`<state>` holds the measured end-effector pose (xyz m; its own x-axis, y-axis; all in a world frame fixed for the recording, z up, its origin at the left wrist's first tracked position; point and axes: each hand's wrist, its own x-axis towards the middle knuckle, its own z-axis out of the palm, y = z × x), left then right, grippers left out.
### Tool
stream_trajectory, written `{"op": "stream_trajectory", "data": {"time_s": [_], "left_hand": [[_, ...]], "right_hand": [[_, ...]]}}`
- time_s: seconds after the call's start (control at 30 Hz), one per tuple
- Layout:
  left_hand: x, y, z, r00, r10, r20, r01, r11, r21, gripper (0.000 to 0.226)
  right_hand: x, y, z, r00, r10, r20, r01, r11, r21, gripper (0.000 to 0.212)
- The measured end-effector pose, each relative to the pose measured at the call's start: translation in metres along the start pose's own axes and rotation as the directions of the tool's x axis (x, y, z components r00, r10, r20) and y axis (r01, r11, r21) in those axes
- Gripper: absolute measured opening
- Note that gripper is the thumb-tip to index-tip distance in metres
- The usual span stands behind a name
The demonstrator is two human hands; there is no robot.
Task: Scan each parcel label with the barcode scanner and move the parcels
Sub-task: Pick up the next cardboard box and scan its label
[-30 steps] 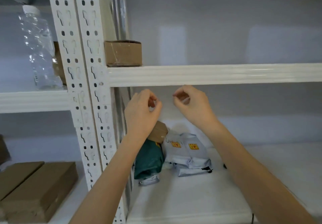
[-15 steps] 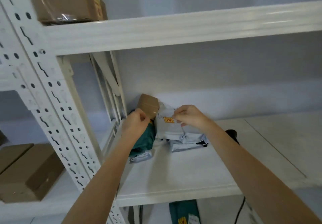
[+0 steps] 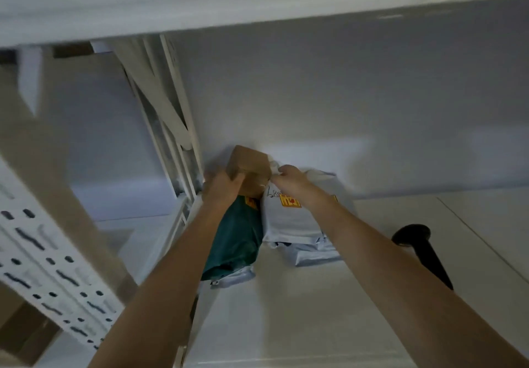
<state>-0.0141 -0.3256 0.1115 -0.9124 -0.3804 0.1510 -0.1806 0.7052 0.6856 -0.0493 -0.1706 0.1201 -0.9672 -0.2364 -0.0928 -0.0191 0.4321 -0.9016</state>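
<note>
Cardboard box [image 3: 252, 167] gripped by left hand [image 3: 221, 187]; right hand [image 3: 292, 181] pinches grey mailer [image 3: 292, 218] beside it.

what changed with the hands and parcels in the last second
Both hands came down from under the upper shelf to the pile: the left hand now grips the brown box, the right hand pinches the grey bag. The green bag and scanner stayed put.

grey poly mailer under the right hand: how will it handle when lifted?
Likely floppy: the grey mailer is a creased soft bag, so it should sag from the top corner that the right hand pinches. Probably slippery, since its film looks glossy. It leans on the green mailer, so that may shift.
</note>
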Motion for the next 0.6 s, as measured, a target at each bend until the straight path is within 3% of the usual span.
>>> {"op": "stream_trajectory", "data": {"time_s": [0.07,0.17,0.43,0.6], "left_hand": [[0.009,0.001,0.008,0.997,-0.080,0.003,0.080,0.997,0.007,0.076],[0.021,0.005,0.014,0.986,-0.165,0.007,0.164,0.984,0.073,0.089],[0.036,0.010,0.022,0.964,-0.234,0.123,0.236,0.972,-0.006,0.079],[0.041,0.016,0.013,0.964,-0.251,0.093,0.266,0.938,-0.222,0.067]], "right_hand": [[0.014,0.001,0.005,1.000,0.016,0.008,-0.016,0.999,0.031,0.043],[0.025,-0.003,0.008,0.999,0.030,0.035,-0.031,0.999,0.032,0.014],[0.039,-0.001,0.007,0.999,0.007,0.050,-0.009,0.999,0.051,0.024],[0.040,0.007,0.000,0.999,-0.042,0.014,0.039,0.984,0.174,0.020]]}}
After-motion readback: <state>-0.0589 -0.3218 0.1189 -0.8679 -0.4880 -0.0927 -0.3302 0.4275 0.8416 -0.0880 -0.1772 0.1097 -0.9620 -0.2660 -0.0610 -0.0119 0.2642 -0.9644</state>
